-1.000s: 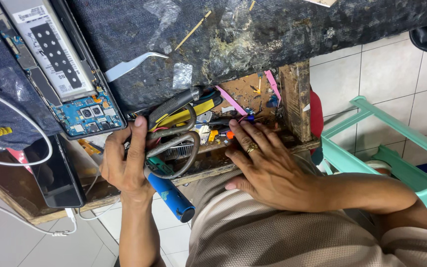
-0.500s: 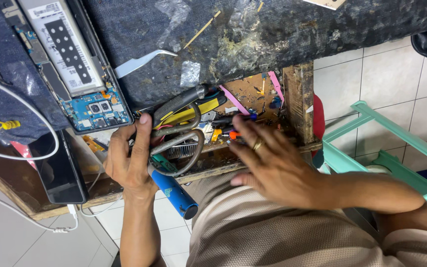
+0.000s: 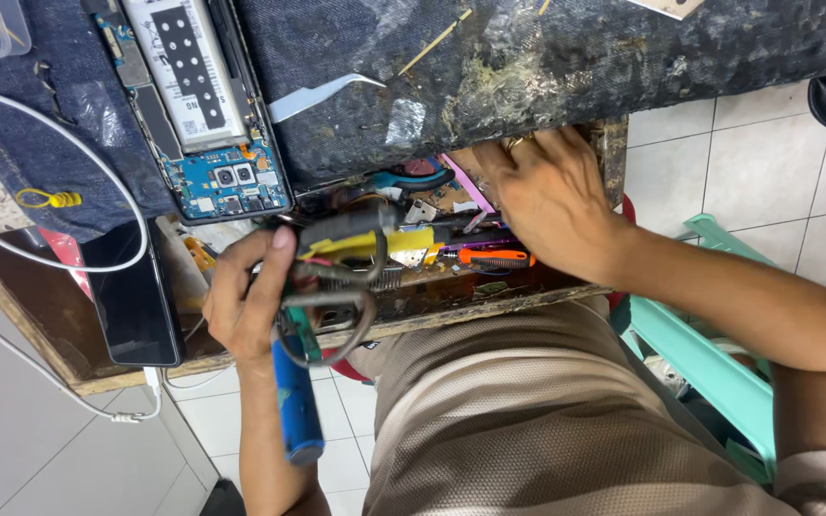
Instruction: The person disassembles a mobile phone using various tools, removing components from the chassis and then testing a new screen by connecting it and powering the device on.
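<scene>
My left hand point(image 3: 246, 301) grips a bundle of tools at the front of an open wooden drawer point(image 3: 489, 296): a blue-handled tool point(image 3: 296, 406) hanging down, a grey looped cable point(image 3: 332, 320) and a grey and yellow tool point(image 3: 375, 239). My right hand point(image 3: 547, 196) reaches deep into the drawer under the worktop, fingers spread among small parts; I cannot see anything held in it. An orange-handled screwdriver point(image 3: 494, 256) lies just below that hand. An opened phone point(image 3: 198, 105) with its circuit board exposed lies on the dark mat point(image 3: 547, 57) above.
A black phone point(image 3: 131, 291) rests screen-up on the wooden ledge at the left, with a white cable point(image 3: 50, 258) looping around it. A flat white strip point(image 3: 322, 94) lies on the mat. A green plastic stool point(image 3: 709, 354) stands at the right on the tiled floor.
My right hand has moved from the drawer's front edge deeper in and up under the worktop. The left hand has shifted slightly with the tool bundle. The camera has moved closer.
</scene>
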